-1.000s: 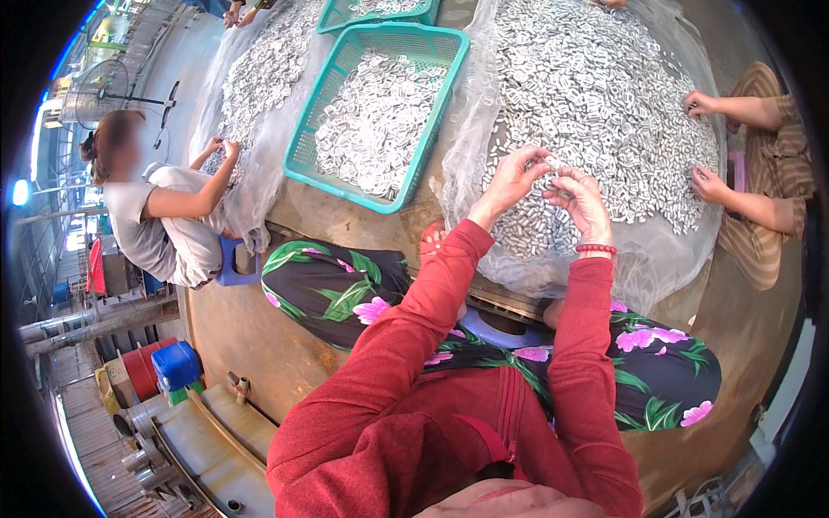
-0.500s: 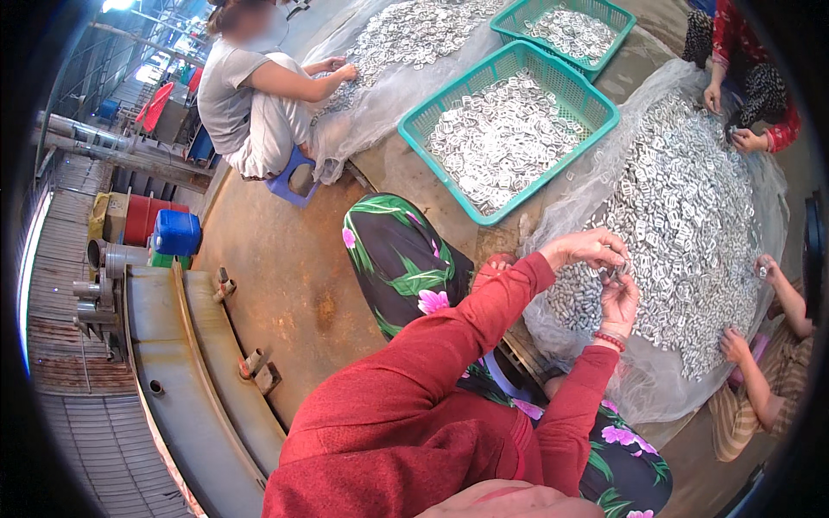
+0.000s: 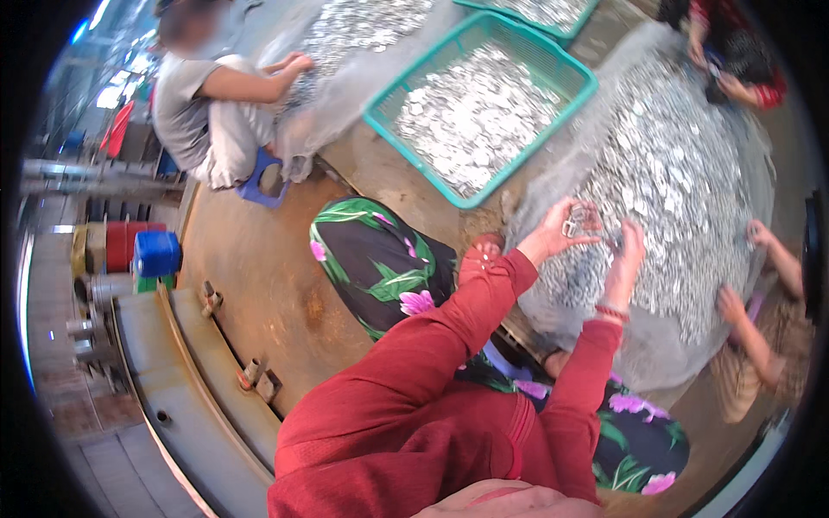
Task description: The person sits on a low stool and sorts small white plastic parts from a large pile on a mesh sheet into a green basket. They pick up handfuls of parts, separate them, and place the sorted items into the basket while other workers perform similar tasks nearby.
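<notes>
My left hand (image 3: 560,231) is turned palm up, its fingers curled around a small silver metal buckle (image 3: 572,226) with slots in it. Close by on the right, my right hand (image 3: 627,252) is pinched, its fingertips near a small dark bit too blurred to name. A gap separates the two hands. Both hover over the near left edge of a large pile of silver buckles (image 3: 669,173), which lies on a translucent plastic sheet (image 3: 553,194).
A green plastic basket (image 3: 376,110) full of buckles stands beyond my hands, with another green basket (image 3: 566,36) behind it. Co-workers' hands (image 3: 734,304) work at the pile's right side. A person on a blue stool (image 3: 262,183) sits at another pile, far left.
My hands have come apart from where they met over the pile. The left one has turned to show the buckle in it. The whole view has shifted slightly and blurred.
</notes>
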`<state>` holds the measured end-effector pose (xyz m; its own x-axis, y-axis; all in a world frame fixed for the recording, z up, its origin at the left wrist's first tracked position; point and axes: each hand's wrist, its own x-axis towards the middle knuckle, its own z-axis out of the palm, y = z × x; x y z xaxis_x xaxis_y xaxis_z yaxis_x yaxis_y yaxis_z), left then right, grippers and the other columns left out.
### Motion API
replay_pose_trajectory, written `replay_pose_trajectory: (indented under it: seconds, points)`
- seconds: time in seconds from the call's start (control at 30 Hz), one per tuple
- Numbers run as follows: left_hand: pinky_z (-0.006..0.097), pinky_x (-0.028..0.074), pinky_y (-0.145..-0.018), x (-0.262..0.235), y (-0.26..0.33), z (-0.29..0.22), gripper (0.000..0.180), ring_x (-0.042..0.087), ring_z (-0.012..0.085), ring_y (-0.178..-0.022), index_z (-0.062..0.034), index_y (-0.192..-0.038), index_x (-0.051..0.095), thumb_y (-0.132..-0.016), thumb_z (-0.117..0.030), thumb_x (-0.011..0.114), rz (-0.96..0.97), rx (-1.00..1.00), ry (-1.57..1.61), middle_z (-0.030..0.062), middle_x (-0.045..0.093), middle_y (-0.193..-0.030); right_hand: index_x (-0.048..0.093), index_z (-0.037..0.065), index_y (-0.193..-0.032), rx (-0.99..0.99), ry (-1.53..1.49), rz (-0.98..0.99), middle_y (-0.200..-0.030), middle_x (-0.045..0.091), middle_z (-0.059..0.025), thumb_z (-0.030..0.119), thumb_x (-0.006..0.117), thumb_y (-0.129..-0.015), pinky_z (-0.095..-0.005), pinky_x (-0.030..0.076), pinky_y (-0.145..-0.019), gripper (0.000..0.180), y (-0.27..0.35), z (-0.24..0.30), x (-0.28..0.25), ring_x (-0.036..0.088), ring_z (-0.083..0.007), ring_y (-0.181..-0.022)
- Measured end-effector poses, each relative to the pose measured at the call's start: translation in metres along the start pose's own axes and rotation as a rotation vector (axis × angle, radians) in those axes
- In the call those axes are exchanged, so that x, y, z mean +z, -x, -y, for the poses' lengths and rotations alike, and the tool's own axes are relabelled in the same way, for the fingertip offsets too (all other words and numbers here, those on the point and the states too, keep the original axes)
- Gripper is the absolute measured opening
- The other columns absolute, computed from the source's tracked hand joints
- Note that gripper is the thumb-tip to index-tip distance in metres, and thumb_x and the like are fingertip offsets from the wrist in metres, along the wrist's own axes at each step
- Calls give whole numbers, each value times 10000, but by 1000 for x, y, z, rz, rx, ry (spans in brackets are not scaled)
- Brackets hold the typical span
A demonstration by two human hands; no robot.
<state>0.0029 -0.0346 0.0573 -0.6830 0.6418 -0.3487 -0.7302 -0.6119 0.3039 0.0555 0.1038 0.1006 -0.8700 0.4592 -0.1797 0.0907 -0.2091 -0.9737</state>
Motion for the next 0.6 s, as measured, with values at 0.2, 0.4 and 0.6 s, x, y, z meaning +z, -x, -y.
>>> replay_pose_trajectory:
  seconds: [0.2, 0.4, 0.6]
  points:
    - [393, 480, -795, -12, -20, 13, 285, 571, 259, -901, -60, -1005, 551, -866, -258, 401, -80, 54, 526, 137, 577, -997, 614, 8, -994, -520, 792, 57, -1008, 617, -114, 257, 514, -869, -270, 397, -851, 296, -3, -1, 16, 549, -173, -977]
    - [561, 303, -977, 3, -11, -152, 492, 306, 371, -1229, -33, -1300, 295, -916, -337, 335, 197, 532, 734, 272, 325, -1282, 533, 19, -1148, 61, 488, -126, -1023, 602, -152, 233, 603, -796, -291, 414, -847, 418, -12, -13, -114, 558, -197, -954]
    - [551, 312, -968, 16, -28, -76, 546, 326, 437, -1171, -20, -1270, 286, -856, -294, 513, 92, 180, 409, 215, 325, -1244, 428, 136, -1276, 116, 1035, 54, -1086, 527, -234, 103, 716, -601, -380, 387, -913, 734, 5, -105, -108, 494, -346, -1049]
